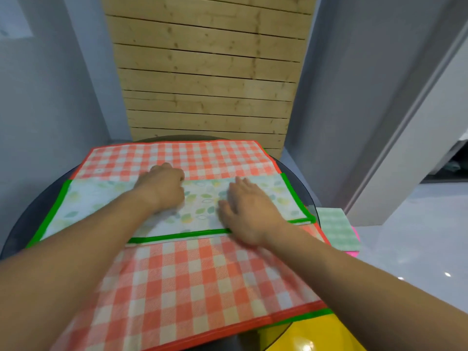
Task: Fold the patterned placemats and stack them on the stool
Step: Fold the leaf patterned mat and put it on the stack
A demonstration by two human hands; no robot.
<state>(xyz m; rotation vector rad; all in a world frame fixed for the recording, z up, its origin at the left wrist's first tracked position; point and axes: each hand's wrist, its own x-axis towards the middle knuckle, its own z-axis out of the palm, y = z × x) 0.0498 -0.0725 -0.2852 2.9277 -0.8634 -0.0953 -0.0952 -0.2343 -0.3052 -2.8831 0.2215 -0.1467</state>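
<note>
A green-edged placemat (83, 201) with a leaf print lies folded into a long strip across an orange-checked placemat (192, 282) on a round dark glass table (24, 224). My left hand (162, 186) rests on the strip near its far fold with the fingers curled under. My right hand (243, 211) lies flat on the strip with fingers spread, just right of centre near the front green edge. A folded green-checked placemat (338, 229) sits on a pink stool (353, 253) to the right of the table.
A slatted wooden board (207, 72) leans against the grey wall behind the table. A yellow rounded seat (304, 335) shows below the table's front right rim. Another green edge (314, 314) peeks from under the orange mat.
</note>
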